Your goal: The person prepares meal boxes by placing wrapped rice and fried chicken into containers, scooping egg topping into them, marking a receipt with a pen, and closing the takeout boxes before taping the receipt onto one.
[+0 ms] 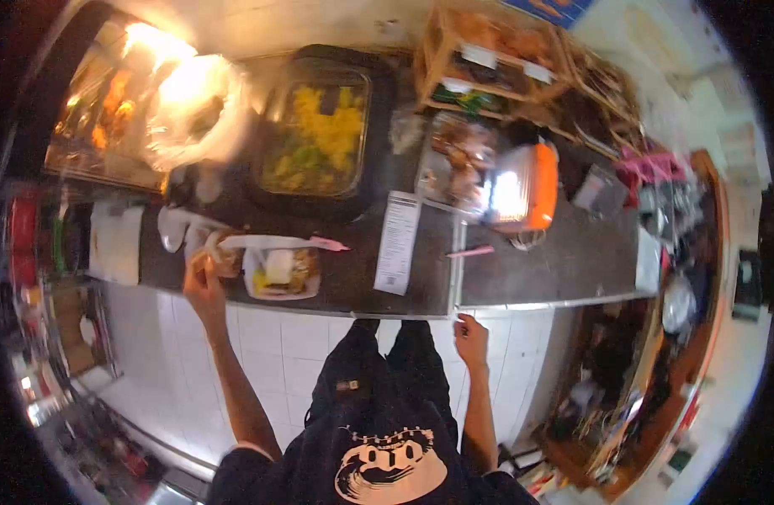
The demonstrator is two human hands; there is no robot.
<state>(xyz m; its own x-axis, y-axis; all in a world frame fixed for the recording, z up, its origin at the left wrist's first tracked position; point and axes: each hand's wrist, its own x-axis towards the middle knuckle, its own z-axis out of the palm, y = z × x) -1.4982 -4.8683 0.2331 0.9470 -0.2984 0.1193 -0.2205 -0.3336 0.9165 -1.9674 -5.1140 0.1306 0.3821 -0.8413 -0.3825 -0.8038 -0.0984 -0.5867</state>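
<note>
Left hand [204, 284]: fingertips at a blurred bundle [228, 262], clamped or not I cannot tell; right hand [471, 338]: fingers curled together, nothing visible inside, beside the counter [349, 282]; food container [279, 295]: beside the bundle, presumably for easy reach

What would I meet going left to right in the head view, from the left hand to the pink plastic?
Left hand, food tub, receipt, orange object, pink plastic.
</note>
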